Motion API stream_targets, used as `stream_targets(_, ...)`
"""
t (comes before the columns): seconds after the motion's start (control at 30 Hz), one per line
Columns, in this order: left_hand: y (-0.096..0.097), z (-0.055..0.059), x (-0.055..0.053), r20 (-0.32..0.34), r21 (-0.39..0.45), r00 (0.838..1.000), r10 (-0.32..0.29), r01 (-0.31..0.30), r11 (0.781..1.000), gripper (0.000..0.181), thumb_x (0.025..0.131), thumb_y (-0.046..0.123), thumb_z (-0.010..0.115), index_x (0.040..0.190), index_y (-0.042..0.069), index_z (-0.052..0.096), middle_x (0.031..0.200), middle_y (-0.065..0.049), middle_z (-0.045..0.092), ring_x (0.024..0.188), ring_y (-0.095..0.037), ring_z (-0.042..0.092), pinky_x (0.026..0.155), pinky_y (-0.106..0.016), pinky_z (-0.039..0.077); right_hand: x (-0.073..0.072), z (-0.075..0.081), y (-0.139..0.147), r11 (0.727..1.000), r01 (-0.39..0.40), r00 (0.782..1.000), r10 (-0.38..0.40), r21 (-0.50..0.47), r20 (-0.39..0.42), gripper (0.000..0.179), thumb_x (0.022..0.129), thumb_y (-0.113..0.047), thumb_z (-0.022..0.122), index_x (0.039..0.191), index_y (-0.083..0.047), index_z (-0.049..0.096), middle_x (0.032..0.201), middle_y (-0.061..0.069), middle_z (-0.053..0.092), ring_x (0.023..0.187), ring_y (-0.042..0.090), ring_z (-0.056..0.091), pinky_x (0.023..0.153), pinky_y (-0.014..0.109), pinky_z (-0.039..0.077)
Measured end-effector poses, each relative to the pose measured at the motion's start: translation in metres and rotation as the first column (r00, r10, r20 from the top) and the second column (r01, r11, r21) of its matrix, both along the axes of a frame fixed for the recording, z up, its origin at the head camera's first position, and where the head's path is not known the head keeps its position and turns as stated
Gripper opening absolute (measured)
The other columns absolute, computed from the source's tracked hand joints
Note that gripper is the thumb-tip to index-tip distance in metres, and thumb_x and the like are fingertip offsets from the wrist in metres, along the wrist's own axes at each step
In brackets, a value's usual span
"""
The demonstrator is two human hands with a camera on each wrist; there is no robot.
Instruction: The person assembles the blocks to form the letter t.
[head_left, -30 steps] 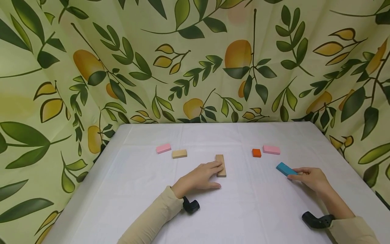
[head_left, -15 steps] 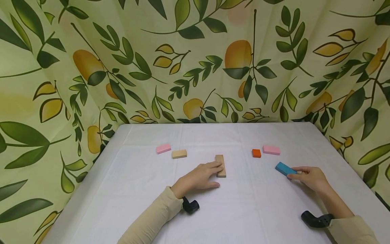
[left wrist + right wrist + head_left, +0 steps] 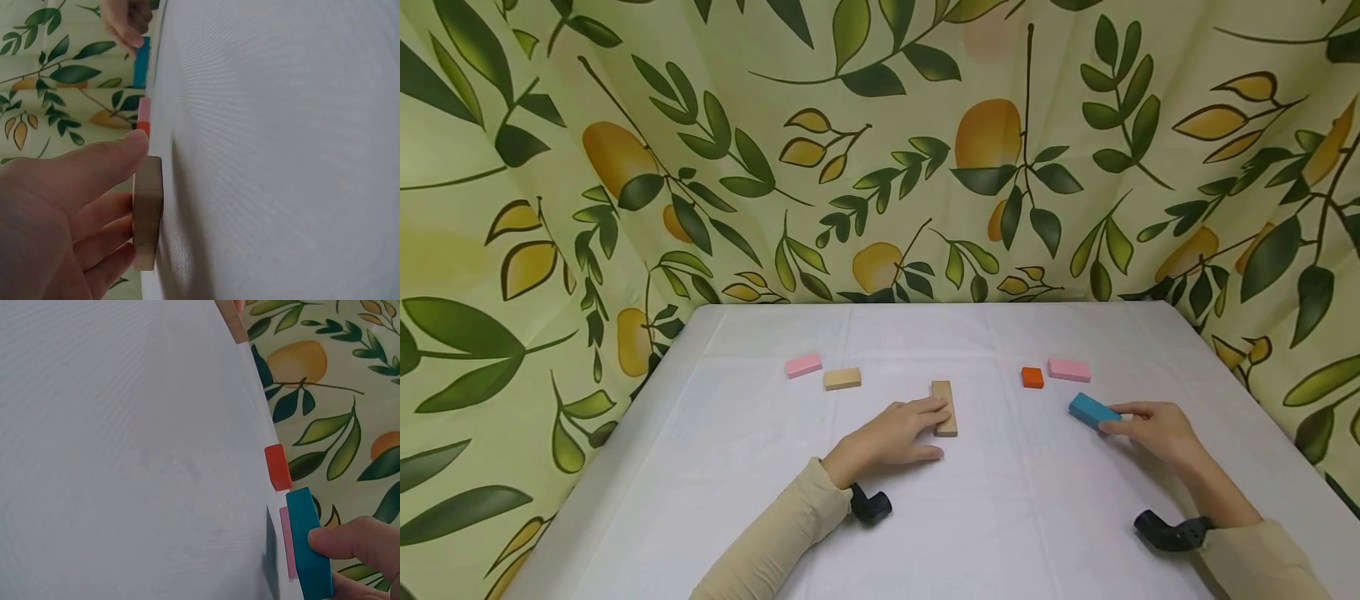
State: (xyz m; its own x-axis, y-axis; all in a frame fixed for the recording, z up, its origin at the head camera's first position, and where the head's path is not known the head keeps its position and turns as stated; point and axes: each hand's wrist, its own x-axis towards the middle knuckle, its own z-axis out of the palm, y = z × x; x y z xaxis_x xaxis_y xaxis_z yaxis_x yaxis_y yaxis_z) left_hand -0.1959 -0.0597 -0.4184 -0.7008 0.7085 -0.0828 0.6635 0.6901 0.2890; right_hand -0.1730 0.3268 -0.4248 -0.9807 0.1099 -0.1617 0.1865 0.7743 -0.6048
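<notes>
My left hand (image 3: pixel 898 433) lies with its fingertips on top of a long plain wooden block (image 3: pixel 945 427) flat on the table. The thumb stands apart from the block's near end; in the left wrist view the fingers touch the wooden block (image 3: pixel 147 212) with the thumb above it. My right hand (image 3: pixel 1157 429) pinches one end of a blue block (image 3: pixel 1092 410) between thumb and fingers. A shadow on the cloth beside the blue block (image 3: pixel 306 544) in the right wrist view shows it held off the table. Near it lie an orange-red block (image 3: pixel 1032 378) and a pink block (image 3: pixel 1069 370).
Further left on the white-covered table (image 3: pixel 760 500) lie another pink block (image 3: pixel 803 365) and a shorter wooden block (image 3: pixel 842 379). A leaf-and-fruit patterned curtain (image 3: pixel 880 150) hangs behind the table's back edge and along both sides.
My right hand has moved left and slightly away from me, carrying the blue block closer to the orange-red and pink blocks. The left hand stays on the long wooden block.
</notes>
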Motion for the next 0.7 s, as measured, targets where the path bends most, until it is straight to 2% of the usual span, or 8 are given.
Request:
stream_targets(0.27, 0.0, 0.0, 0.0, 0.007, 0.005, 1.0, -0.008, 0.008, 1.0, 0.059, 0.092, 0.038, 0.063, 0.145, 0.016, 0.045, 0.158, 0.002, 0.035, 0.146, -0.016, 0.034, 0.113, -0.042, 0.037, -0.004, 0.004, -0.01, 1.0, 0.004, 1.0, -0.004, -0.013, -0.011, 0.062, 0.083, -0.035, 0.072, 0.125, 0.01, 0.058, 0.064, -0.002, 0.035, 0.072, 0.014, 0.038, 0.059, 0.027, 0.026)
stream_targets(0.53, 0.0, -0.001, -0.001, 0.017, 0.008, 1.0, -0.005, 0.004, 1.0, 0.06, 0.092, 0.038, 0.063, 0.145, 0.016, 0.045, 0.158, 0.001, 0.035, 0.147, -0.016, 0.034, 0.114, -0.041, 0.036, -0.006, 0.008, -0.02, 0.999, -0.001, 1.0, 0.002, -0.045, 0.015, 0.062, 0.085, -0.033, 0.072, 0.127, 0.01, 0.056, 0.066, 0.0, 0.035, 0.081, 0.02, 0.038, 0.061, 0.03, 0.027)
stream_targets(0.7, 0.0, -0.001, -0.001, 0.02, 0.007, 1.0, -0.002, 0.002, 1.0, 0.06, 0.093, 0.038, 0.062, 0.146, 0.017, 0.044, 0.158, 0.002, 0.035, 0.147, -0.016, 0.034, 0.114, -0.042, 0.035, -0.009, 0.006, -0.028, 0.998, -0.033, 0.999, 0.033, -0.05, -0.003, 0.059, 0.083, -0.03, 0.073, 0.124, 0.01, 0.058, 0.064, -0.001, 0.036, 0.076, 0.017, 0.038, 0.061, 0.029, 0.027)
